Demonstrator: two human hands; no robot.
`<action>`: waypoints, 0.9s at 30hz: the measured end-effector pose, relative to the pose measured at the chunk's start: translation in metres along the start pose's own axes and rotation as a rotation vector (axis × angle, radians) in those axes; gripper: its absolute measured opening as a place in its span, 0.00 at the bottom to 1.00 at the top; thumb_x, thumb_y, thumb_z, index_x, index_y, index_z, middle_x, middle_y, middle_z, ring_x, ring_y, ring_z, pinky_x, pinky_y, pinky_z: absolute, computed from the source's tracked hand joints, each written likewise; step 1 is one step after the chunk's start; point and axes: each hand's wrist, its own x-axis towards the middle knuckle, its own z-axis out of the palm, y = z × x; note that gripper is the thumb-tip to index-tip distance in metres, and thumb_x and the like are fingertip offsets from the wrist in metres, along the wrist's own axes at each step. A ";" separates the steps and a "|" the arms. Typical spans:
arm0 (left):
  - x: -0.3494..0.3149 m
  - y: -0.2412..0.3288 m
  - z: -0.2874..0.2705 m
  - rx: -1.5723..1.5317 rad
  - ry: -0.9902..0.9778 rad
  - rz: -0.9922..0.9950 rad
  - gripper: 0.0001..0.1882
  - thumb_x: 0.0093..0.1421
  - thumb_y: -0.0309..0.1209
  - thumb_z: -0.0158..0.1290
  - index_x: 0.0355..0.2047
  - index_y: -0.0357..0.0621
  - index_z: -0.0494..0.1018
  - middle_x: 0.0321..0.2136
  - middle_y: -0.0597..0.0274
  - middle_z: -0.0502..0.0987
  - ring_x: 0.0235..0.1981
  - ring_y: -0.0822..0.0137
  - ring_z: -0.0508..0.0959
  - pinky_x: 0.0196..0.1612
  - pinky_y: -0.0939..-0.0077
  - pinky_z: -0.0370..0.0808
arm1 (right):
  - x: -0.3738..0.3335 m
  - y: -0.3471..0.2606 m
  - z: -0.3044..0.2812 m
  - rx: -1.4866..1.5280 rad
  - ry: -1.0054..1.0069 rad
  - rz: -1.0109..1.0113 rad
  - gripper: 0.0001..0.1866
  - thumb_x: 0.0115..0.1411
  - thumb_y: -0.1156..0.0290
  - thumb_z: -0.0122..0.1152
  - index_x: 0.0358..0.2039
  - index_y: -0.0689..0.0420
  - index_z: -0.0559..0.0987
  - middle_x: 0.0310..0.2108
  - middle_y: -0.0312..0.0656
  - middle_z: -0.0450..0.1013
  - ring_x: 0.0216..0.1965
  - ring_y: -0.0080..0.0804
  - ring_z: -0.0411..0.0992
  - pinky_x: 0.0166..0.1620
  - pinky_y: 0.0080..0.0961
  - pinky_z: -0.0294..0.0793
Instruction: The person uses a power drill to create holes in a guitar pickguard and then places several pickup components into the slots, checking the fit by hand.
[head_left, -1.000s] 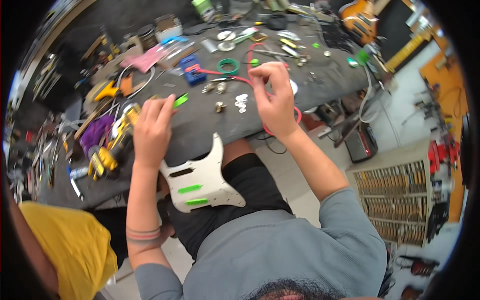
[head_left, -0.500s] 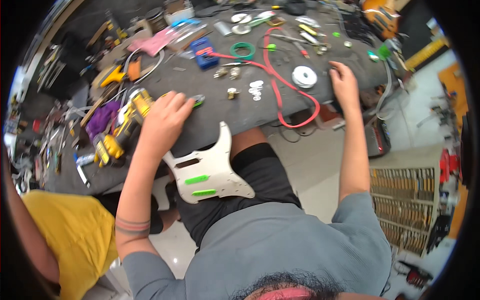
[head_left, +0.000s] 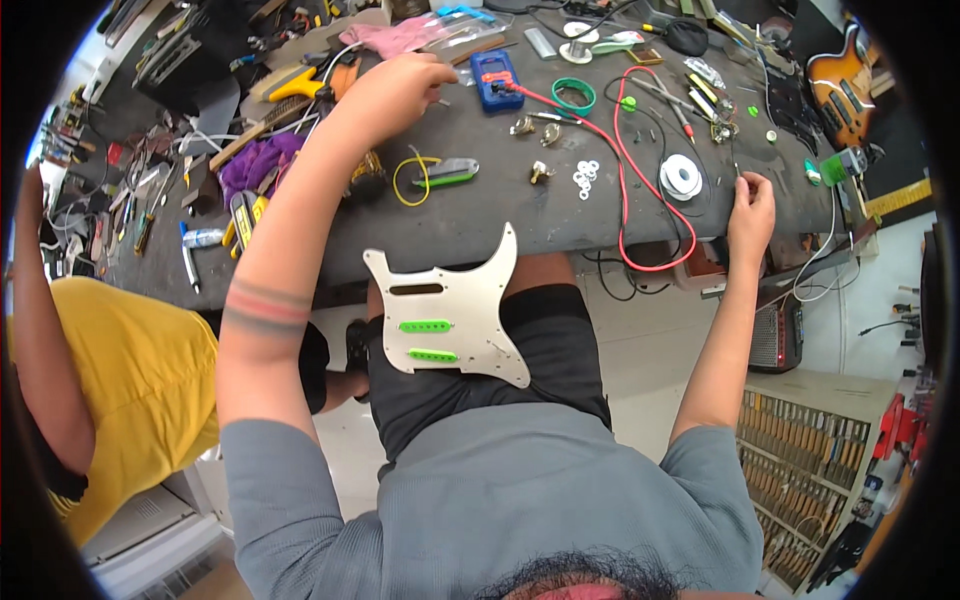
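Note:
A cream guitar pickguard (head_left: 470, 295) lies across my lap, with two bright green pickups in its slots and one open slot above them. My left hand (head_left: 405, 88) reaches over the bench beside the blue multimeter (head_left: 497, 88), its fingers loosely bent and nothing visible in them. Below that arm lie a green-and-grey hand tool (head_left: 450, 173) and a yellow wire loop (head_left: 402, 190). My right hand (head_left: 752, 212), at the bench's right front edge, pinches a thin dark wire-like piece (head_left: 737, 166). A white solder-like spool (head_left: 681, 176) sits to its left.
Red test leads (head_left: 622, 165) loop over the front edge. Small metal pots (head_left: 540, 174), white washers (head_left: 586, 178) and a green tape ring (head_left: 573, 95) are mid-bench. A yellow-clothed person (head_left: 130, 370) is at left. A guitar (head_left: 842, 88) and a tool rack (head_left: 800, 450) stand right.
My left hand has moved up and away from the drill and the green-and-grey tool, toward the multimeter. My right hand has drawn slightly nearer the front edge, with its fingers pinched. The view has shifted.

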 end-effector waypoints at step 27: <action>-0.149 0.132 -0.050 -0.422 0.774 -0.187 0.11 0.61 0.15 0.61 0.44 0.36 0.83 0.35 0.57 0.84 0.35 0.63 0.83 0.41 0.70 0.79 | -0.097 -0.058 -0.045 0.633 0.099 0.096 0.08 0.75 0.73 0.60 0.47 0.65 0.78 0.41 0.43 0.79 0.38 0.24 0.77 0.44 0.22 0.79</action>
